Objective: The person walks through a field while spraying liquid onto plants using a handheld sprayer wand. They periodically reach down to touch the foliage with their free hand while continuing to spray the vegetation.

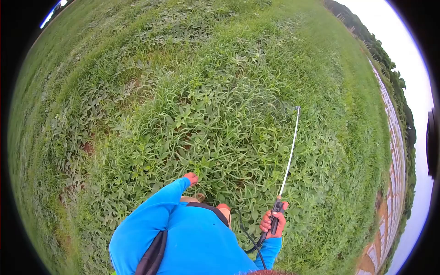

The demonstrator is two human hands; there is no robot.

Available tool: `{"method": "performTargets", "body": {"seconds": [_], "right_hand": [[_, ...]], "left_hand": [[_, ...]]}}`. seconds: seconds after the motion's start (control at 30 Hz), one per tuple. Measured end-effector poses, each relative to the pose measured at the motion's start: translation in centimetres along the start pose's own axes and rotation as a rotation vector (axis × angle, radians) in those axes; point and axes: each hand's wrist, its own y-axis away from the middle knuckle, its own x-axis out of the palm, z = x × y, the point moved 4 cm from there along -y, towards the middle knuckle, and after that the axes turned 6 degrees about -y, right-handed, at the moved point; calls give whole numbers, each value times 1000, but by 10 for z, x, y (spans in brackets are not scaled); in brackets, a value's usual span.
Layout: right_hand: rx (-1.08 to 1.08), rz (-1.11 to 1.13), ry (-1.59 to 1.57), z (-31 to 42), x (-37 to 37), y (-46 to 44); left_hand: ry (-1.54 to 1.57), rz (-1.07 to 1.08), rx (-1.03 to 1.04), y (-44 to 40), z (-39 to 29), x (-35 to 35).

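Observation:
My right hand (273,223) is wrapped round the dark trigger handle of a sprayer wand (291,153). The wand's long pale tube reaches up and slightly right over the plants, its nozzle (298,108) a little above the leaves. A faint mist seems to hang left of the nozzle. A black hose (250,237) curves from the handle toward my body. In front of my body, my left hand (191,178) is above the greenery with its fingers curled in. Nothing shows sticking out of it.
Broad-leaved crop plants (197,110) and tall grass surround me closely, with small patches of reddish soil (88,147). Far right, pale sheeted strips (395,169) run beside bare earth and a line of trees. A dark strap (153,252) crosses my blue sleeve.

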Motion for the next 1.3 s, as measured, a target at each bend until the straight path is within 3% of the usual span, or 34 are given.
{"method": "performTargets", "body": {"seconds": [0.1, 0.27, 0.33, 0.43, 0.57, 0.63, 0.67, 0.77, 0.83, 0.9, 0.93, 1.03, 1.1, 1.3], "right_hand": [[-153, -76, -81, 17, -25, 21], [-434, -179, -210, 44, -64, 49], [-537, -223, -266, 57, -77, 57], [-679, -337, -301, 77, -89, 69], [-832, -425, -339, 110, -105, 70], [-915, -549, -345, 128, -113, 68], [-935, -592, -350, 138, -115, 64], [-995, -591, -354, 175, -131, 45], [-987, -600, -387, 200, -135, 27], [-965, -582, -392, 229, -139, 8], [-959, -561, -411, 243, -129, -1], [-905, -441, -428, 281, -116, -30], [-857, -370, -440, 306, -120, -55], [-624, -121, -444, 345, -86, -122]], "left_hand": [[51, -26, 16, -3, 4, -5], [96, 133, -20, 17, 18, -20], [316, 179, -102, 5, 50, -15], [128, 197, -260, 13, 57, -19], [180, 148, -159, -10, 94, -11], [-144, 97, 250, -17, 70, -14], [-145, 89, 67, -10, 44, -18], [-144, 64, 66, -37, 7, -21], [-201, 16, 171, -64, -17, -29], [136, 213, -27, -91, -42, -27], [212, 150, -159, -101, -60, -27], [96, 233, -211, -138, -139, -47], [85, 124, -135, -170, -191, -58], [170, 56, -34, -223, -330, -75]]}}
